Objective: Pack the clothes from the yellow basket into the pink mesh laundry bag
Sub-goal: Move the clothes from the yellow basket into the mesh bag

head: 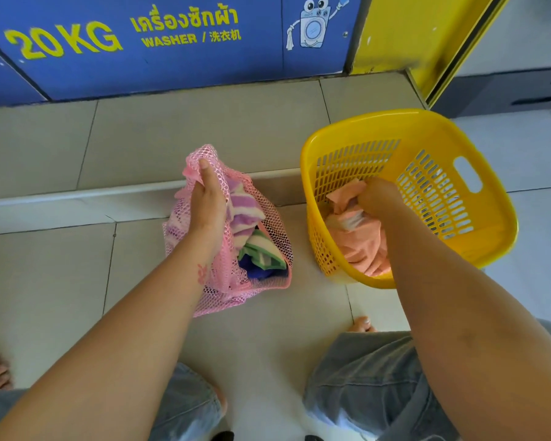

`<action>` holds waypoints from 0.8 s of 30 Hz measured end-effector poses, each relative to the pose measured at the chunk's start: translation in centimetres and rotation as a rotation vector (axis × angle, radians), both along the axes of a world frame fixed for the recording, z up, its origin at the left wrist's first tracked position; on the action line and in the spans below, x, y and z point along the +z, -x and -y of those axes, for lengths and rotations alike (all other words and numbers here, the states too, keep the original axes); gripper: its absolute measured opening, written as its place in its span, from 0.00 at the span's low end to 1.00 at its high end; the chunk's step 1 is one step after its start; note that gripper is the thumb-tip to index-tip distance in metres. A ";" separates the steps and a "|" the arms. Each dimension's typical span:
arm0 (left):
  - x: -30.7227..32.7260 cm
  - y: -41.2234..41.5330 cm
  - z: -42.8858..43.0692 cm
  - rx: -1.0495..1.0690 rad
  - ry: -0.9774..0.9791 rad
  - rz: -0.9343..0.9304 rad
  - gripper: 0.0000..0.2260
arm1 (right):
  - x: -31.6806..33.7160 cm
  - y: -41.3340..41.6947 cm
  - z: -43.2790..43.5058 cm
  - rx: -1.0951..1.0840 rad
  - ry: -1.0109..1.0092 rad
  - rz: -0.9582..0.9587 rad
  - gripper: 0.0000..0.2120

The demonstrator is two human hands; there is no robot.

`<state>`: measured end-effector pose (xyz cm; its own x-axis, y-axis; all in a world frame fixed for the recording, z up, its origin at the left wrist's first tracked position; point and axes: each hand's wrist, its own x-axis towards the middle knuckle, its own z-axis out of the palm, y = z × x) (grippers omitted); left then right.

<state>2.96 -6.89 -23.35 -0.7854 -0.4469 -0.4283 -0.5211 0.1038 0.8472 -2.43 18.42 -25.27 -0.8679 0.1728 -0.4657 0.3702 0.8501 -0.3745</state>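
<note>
The pink mesh laundry bag (269, 237) stands on the tiled floor at centre, its mouth held up and open by my left hand (208, 198), which grips the rim. Inside it lie a purple-and-white striped cloth (244, 206) and a green, yellow and blue garment (261, 254). To the right stands the yellow basket (477, 243), tilted toward me. My right hand (377, 197) reaches down into the basket and is closed on a peach-coloured garment (363, 246) bunched at its bottom.
A blue washer panel (159, 43) marked 20KG runs along the back above a raised tiled step (77, 192). A yellow panel (395, 30) stands at the back right. My knees in grey jeans and bare feet are at the bottom edge.
</note>
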 end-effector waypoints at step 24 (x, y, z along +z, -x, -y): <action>4.3 -6.2 10.4 -0.122 -0.395 -0.127 0.39 | 19.1 -7.3 17.4 0.412 0.795 -0.455 0.11</action>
